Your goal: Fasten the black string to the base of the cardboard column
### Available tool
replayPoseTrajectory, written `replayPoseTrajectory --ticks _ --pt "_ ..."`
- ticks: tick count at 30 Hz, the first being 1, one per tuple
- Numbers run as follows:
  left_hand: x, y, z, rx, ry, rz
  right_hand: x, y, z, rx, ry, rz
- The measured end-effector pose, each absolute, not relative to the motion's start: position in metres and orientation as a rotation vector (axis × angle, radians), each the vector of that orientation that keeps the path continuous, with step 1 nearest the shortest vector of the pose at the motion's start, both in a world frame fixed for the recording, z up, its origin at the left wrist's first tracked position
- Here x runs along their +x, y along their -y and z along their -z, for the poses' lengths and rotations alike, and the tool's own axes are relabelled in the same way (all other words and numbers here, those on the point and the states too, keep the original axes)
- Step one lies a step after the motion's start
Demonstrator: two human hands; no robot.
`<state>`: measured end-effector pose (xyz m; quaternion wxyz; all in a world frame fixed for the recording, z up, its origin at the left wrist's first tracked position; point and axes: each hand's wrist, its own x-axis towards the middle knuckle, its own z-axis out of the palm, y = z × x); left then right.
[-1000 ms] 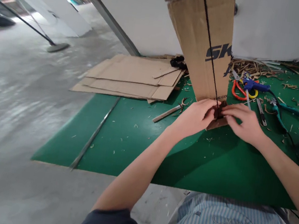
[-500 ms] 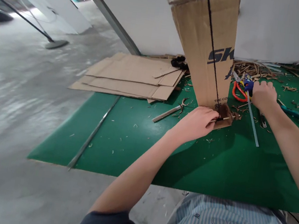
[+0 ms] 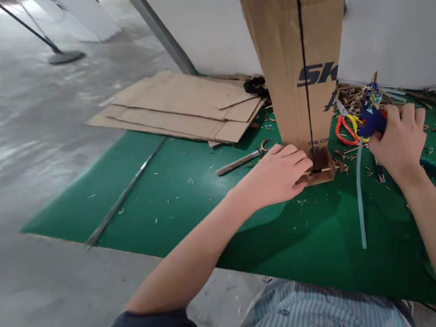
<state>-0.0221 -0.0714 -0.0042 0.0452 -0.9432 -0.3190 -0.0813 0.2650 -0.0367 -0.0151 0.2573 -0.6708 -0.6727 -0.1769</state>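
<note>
A tall cardboard tower [image 3: 297, 61] with a black line down its front stands on the green mat [image 3: 196, 204]. My left hand [image 3: 277, 174] is closed at its foot, fingers pinching a small brown cardboard piece [image 3: 323, 167] with a thin stick through it. My right hand [image 3: 400, 137] is wrapped round a blue glue gun [image 3: 370, 120], lifted above the mat to the right of the tower. A long clear glue stick [image 3: 359, 197] trails from the gun toward me.
Flat cardboard sheets [image 3: 185, 107] lie at the mat's far left. Orange and yellow scissors [image 3: 346, 128], a teal tool [image 3: 432, 167], a wooden strip [image 3: 238, 162] and cardboard scraps surround the tower. A metal rod [image 3: 124, 196] lies on the mat's left side.
My right hand left the cardboard piece, reached right to the glue gun, gripped it and lifted it off the mat. My left hand stayed at the tower's foot.
</note>
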Motion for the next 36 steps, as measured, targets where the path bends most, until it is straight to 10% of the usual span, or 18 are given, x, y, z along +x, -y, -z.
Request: replayPoseTrajectory --ticks 15,36 --pt "-0.027 0.043 0.038 -3.053 0.922 0.641 0.254 0.123 0.052 -1.182 2.406 0.226" --pt "-0.035 0.043 0.038 -3.118 0.894 0.688 0.25 0.12 0.062 -1.367 2.616 0.332"
